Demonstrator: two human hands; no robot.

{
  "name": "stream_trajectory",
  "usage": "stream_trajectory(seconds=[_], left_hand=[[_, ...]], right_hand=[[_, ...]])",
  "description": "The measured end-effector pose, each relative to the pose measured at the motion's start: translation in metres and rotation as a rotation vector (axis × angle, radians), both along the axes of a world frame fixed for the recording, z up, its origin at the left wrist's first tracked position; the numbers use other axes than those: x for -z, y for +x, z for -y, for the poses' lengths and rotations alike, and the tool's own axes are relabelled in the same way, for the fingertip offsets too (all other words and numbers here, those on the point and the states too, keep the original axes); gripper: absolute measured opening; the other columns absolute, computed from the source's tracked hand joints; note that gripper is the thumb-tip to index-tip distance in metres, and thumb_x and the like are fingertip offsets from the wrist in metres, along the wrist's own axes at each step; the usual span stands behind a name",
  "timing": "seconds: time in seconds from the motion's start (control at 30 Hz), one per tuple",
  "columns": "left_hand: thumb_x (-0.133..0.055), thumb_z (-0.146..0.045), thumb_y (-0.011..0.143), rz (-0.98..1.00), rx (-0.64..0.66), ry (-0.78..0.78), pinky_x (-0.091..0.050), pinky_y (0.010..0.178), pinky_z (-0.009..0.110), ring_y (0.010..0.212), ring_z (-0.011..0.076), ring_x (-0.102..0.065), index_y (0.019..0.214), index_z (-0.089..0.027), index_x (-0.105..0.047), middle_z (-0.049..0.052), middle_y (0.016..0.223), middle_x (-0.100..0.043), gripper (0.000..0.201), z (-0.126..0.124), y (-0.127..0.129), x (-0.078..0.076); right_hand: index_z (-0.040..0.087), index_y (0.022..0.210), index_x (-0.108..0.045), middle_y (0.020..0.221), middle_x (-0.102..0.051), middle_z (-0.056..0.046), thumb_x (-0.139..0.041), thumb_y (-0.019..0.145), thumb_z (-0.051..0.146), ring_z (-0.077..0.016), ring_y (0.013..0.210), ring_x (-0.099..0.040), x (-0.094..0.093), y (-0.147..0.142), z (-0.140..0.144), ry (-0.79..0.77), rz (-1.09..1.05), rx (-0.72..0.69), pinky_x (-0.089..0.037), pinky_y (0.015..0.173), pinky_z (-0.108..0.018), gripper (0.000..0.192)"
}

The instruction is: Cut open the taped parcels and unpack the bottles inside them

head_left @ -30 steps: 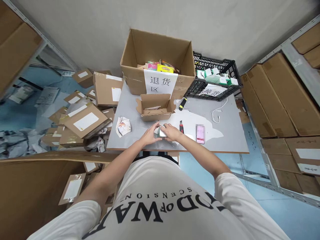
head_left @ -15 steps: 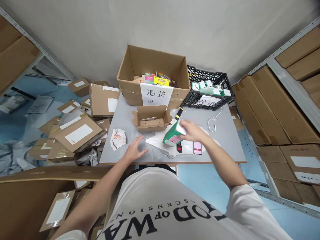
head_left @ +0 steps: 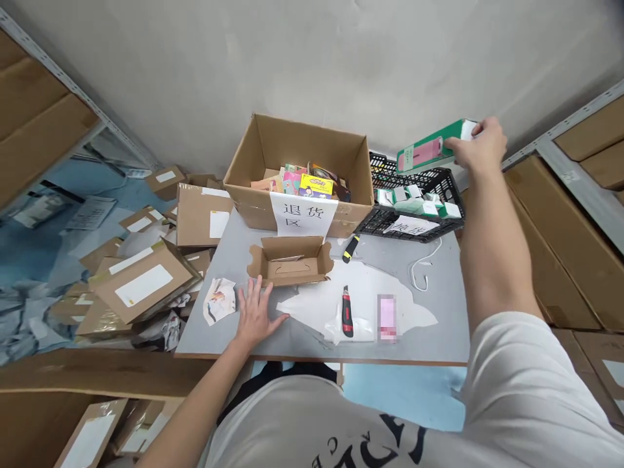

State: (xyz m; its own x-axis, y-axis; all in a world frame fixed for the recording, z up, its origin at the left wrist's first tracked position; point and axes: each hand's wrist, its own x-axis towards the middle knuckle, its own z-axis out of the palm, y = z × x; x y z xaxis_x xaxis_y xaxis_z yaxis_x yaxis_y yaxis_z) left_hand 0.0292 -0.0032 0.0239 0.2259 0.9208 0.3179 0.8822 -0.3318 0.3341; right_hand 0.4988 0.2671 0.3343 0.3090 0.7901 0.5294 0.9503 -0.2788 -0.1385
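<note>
My right hand grips one end of a green product box with a pink picture on its side. It holds the box tilted, above the back of the black plastic crate, in which several similar green and white boxes lie. My left hand is spread on the grey table, fingertips at the near left corner of a small open cardboard carton. Left of that hand is a crumpled piece of paper.
A large open carton of colourful packs stands at the back. A red and black box cutter, a yellow and black cutter, a phone and a white cable lie on the table. Parcels are heaped at left.
My right hand has lifted the green box off the table's middle and carried it back and right, over the crate. My left hand has come slightly closer to the small carton.
</note>
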Motion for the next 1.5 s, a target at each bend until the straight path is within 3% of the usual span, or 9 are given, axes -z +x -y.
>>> stream_trajectory(seconds=[0.1,0.2,0.47,0.63,0.9,1.17,1.3,1.4,1.5], left_hand=[[-0.059,-0.056,0.077,-0.026,-0.021,-0.033,-0.014,0.107,0.064,0.141,0.0418,-0.013,0.141,-0.012,-0.031,0.026,0.15,-0.025,0.083,-0.001,0.005,0.002],[-0.058,-0.052,0.079,-0.044,-0.03,-0.051,-0.016,0.107,0.064,0.141,0.0409,-0.014,0.143,-0.013,-0.029,0.025,0.149,-0.027,0.081,0.002,0.005,0.005],[-0.059,-0.046,0.08,-0.078,-0.049,-0.037,-0.018,0.106,0.065,0.141,0.0411,-0.016,0.147,-0.016,-0.018,0.024,0.148,-0.03,0.084,0.002,0.006,0.01],[-0.06,-0.045,0.079,-0.073,-0.068,-0.026,-0.021,0.104,0.066,0.141,0.0412,-0.016,0.149,-0.02,-0.012,0.024,0.147,-0.032,0.089,-0.001,0.008,0.013],[-0.061,-0.045,0.079,-0.067,-0.088,-0.05,-0.019,0.105,0.067,0.141,0.0409,-0.016,0.149,-0.02,-0.013,0.024,0.148,-0.031,0.088,0.001,0.01,0.013],[-0.059,-0.047,0.08,-0.045,-0.098,-0.044,-0.02,0.105,0.066,0.141,0.041,-0.016,0.144,-0.016,-0.026,0.024,0.148,-0.03,0.077,-0.001,0.01,0.008],[-0.061,-0.047,0.079,0.01,-0.113,-0.038,-0.02,0.105,0.066,0.141,0.0418,-0.012,0.143,-0.018,-0.027,0.024,0.151,-0.023,0.078,0.0,0.012,0.003],[-0.065,-0.048,0.076,0.159,-0.205,-0.016,-0.02,0.108,0.063,0.142,0.04,-0.007,0.146,-0.016,-0.018,0.025,0.153,-0.012,0.09,0.003,0.01,0.007],[-0.068,-0.047,0.072,0.41,-0.429,-0.057,-0.023,0.111,0.057,0.143,0.0365,-0.008,0.148,-0.013,-0.006,0.025,0.154,-0.006,0.104,0.002,0.001,0.027]], right_hand=[[0.007,0.103,-0.046,0.102,-0.058,-0.019,-0.063,0.076,0.05,-0.0195,0.093,-0.054,0.043,-0.015,-0.056,-0.065,-0.183,0.077,-0.04,0.081,-0.035,0.054],[0.008,0.106,-0.046,0.105,-0.058,-0.019,-0.067,0.073,0.041,-0.0231,0.099,-0.053,0.089,-0.033,-0.089,-0.144,-0.252,0.106,-0.039,0.086,-0.039,0.052],[0.018,0.113,-0.046,0.113,-0.057,-0.019,-0.07,0.068,0.039,-0.0354,0.112,-0.053,0.183,-0.046,-0.116,-0.373,-0.309,0.171,-0.038,0.089,-0.057,0.055],[0.018,0.114,-0.048,0.113,-0.059,-0.02,-0.07,0.067,0.043,-0.0378,0.113,-0.053,0.212,-0.042,-0.124,-0.484,-0.33,0.175,-0.032,0.093,-0.065,0.058],[0.016,0.119,-0.047,0.125,-0.052,-0.023,-0.06,0.072,0.054,-0.0374,0.121,-0.045,0.22,-0.027,-0.128,-0.613,-0.339,0.118,-0.025,0.096,-0.069,0.062],[0.018,0.126,-0.046,0.147,-0.026,-0.02,-0.043,0.084,0.056,-0.0377,0.138,-0.015,0.197,-0.038,-0.086,-0.518,-0.234,-0.078,-0.019,0.098,-0.071,0.057],[0.016,0.136,-0.034,0.153,-0.013,-0.02,-0.04,0.087,0.045,-0.0358,0.141,-0.006,0.181,-0.055,-0.025,-0.203,-0.218,-0.149,-0.017,0.102,-0.068,0.057],[0.017,0.139,-0.028,0.154,-0.014,-0.017,-0.037,0.087,0.038,-0.0289,0.143,-0.01,0.206,-0.078,0.052,-0.041,-0.319,-0.275,-0.018,0.109,-0.058,0.057],[0.018,0.139,-0.029,0.147,-0.031,-0.016,-0.042,0.08,0.03,-0.0259,0.137,-0.03,0.27,-0.109,0.13,-0.134,-0.625,-0.436,-0.026,0.111,-0.048,0.061]])
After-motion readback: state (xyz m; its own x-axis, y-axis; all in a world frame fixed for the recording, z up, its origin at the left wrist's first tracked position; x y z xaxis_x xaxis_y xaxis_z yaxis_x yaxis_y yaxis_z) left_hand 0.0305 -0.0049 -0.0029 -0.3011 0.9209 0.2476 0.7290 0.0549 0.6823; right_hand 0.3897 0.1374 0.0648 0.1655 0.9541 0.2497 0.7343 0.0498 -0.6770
